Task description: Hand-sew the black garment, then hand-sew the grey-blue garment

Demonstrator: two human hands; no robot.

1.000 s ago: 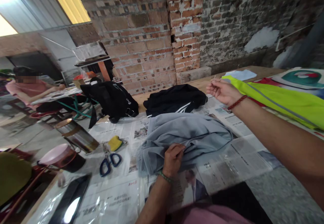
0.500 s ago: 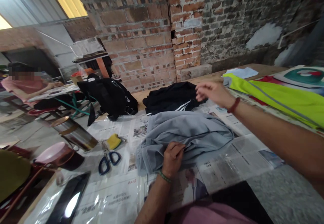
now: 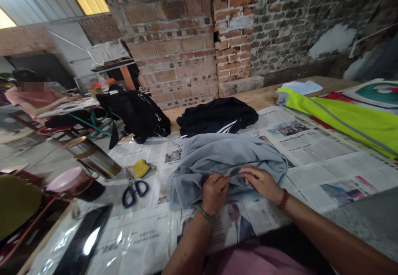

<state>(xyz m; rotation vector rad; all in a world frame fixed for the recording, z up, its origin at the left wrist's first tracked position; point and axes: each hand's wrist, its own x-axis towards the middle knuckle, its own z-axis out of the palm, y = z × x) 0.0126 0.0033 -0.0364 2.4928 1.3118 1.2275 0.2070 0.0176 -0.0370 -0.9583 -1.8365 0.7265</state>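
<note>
A crumpled light grey garment (image 3: 224, 154) lies on the newspaper in front of me. My left hand (image 3: 215, 188), a green band at its wrist, pinches a fold along the garment's near side. Just to the right, my right hand (image 3: 263, 181) with a reddish-brown bracelet is over the same cloth. Its thumb and fingers are pressed together close to the left fingertips. Whatever they hold, if anything, is too small to make out. Behind the grey cloth sits a black garment (image 3: 217, 115) with white stripes.
Left of the cloth lie scissors (image 3: 134, 193) with blue handles, a yellow object (image 3: 141, 169), a steel flask (image 3: 93, 156), a lidded cup (image 3: 76, 183) and a dark phone-like slab (image 3: 82, 242). A black bag (image 3: 137, 115) stands behind. A neon vest (image 3: 348, 119) lies right. A person (image 3: 34, 100) sits far left.
My right hand has come down from above the black garment to the grey cloth, beside my left hand. The left hand keeps its pinch on the fold.
</note>
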